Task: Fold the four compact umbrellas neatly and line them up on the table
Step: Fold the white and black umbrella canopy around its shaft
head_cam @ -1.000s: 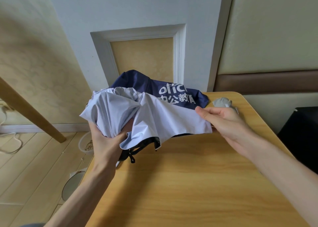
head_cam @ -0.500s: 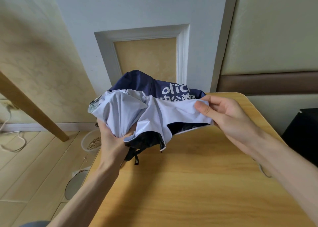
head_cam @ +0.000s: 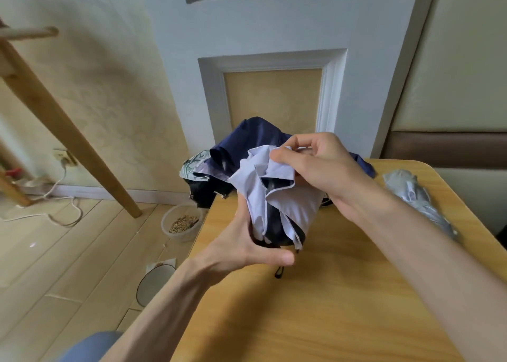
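Over the wooden bench (head_cam: 343, 301) the left hand (head_cam: 247, 249) grips the pale umbrella (head_cam: 282, 205) low down; the right hand (head_cam: 318, 169) pinches a top fold. Its cloth seems light, limp and slippery, so it is best gathered near the shaft.

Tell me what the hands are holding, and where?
The pale umbrella: left hand grips its bunched lower end, right hand pinches a fabric fold at its top.

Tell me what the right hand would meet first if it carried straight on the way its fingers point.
The right hand pinches the canopy of the pale umbrella, so that fabric comes first. Beyond it, leftward, probably the navy umbrella lying behind, though depth is unclear.
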`<state>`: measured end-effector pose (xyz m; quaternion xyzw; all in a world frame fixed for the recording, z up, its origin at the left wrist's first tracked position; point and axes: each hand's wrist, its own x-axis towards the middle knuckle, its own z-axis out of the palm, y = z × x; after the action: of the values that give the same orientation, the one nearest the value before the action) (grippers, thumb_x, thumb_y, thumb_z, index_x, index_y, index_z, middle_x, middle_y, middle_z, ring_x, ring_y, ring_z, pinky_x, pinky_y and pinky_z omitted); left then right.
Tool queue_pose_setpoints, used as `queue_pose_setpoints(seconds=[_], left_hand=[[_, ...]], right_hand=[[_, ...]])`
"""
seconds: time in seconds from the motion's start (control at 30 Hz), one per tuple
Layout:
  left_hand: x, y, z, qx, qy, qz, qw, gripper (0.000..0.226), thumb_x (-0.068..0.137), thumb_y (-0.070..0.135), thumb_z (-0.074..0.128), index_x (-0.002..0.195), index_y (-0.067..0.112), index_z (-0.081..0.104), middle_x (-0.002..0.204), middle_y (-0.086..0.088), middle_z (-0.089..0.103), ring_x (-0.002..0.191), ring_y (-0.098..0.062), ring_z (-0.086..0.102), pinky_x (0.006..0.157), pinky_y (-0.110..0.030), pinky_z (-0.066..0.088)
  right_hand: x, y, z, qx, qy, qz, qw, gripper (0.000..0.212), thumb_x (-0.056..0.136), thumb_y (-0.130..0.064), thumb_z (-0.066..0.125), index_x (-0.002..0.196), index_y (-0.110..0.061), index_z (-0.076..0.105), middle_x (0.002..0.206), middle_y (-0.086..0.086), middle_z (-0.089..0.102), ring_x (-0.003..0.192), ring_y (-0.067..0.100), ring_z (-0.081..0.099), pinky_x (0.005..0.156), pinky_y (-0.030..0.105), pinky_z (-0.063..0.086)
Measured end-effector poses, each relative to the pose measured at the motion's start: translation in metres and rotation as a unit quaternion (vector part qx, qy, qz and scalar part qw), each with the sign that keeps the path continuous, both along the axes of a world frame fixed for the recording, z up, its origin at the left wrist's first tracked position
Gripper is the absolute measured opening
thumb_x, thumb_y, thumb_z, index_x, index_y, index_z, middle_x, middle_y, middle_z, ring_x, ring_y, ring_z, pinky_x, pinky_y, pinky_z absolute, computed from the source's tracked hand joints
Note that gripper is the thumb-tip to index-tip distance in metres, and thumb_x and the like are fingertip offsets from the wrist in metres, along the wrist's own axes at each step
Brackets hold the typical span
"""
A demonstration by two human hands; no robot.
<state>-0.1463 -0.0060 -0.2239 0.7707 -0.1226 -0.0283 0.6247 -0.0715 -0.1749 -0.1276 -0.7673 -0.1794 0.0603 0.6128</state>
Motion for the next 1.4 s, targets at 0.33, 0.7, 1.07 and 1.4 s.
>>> queue_pose_setpoints(seconds=[0.33, 0.7, 1.07, 1.4], left_hand=[[0.004, -0.015, -0.011, -0.069, 0.015, 0.142, 0.987, 0.097, 0.075, 0.039, 0.090, 0.150, 0.056, 0.031, 0.142, 0.021, 0.058, 0.129, -0.003, 0.058, 0.104, -0.034, 0.053], [0.001, -0.016, 0.004, -0.321, 0.149, 0.140, 0.925, 0.045, 0.073, 0.020, 0.072, 0.114, 0.007, 0.059, 0.101, -0.015, 0.056, 0.077, -0.026, 0.056, 0.066, -0.036, 0.049], [-0.003, -0.005, 0.015, -0.159, 0.154, 0.087, 0.971, 0.046, 0.073, 0.024, 0.061, 0.114, 0.005, 0.066, 0.080, -0.005, 0.070, 0.066, -0.019, 0.063, 0.060, -0.030, 0.050], [-0.003, -0.009, 0.024, -0.150, 0.174, 0.160, 0.960, 0.039, 0.100, 0.038, 0.061, 0.131, 0.013, 0.058, 0.085, 0.004, 0.076, 0.065, -0.005, 0.071, 0.055, -0.019, 0.052]], right_hand=[[-0.006, 0.024, 0.012, -0.016, 0.018, -0.019, 1.000, 0.013, 0.091, -0.027, 0.077, 0.084, -0.015, 0.078, 0.072, -0.004, 0.071, 0.067, 0.009, 0.068, 0.071, 0.024, 0.053], [0.010, -0.011, 0.007, -0.042, -0.195, -0.044, 0.979, 0.032, 0.091, -0.027, 0.082, 0.122, -0.025, 0.074, 0.118, -0.015, 0.073, 0.109, -0.011, 0.063, 0.097, 0.016, 0.050], [0.036, -0.027, -0.006, -0.194, 0.045, 0.139, 0.970, 0.095, 0.060, -0.075, 0.088, 0.145, -0.054, 0.052, 0.149, -0.017, 0.053, 0.130, 0.010, 0.058, 0.115, 0.042, 0.047], [0.035, -0.015, -0.007, -0.197, 0.018, 0.091, 0.976, 0.092, 0.066, -0.066, 0.086, 0.147, -0.030, 0.060, 0.149, -0.017, 0.057, 0.131, 0.010, 0.060, 0.114, 0.038, 0.047]])
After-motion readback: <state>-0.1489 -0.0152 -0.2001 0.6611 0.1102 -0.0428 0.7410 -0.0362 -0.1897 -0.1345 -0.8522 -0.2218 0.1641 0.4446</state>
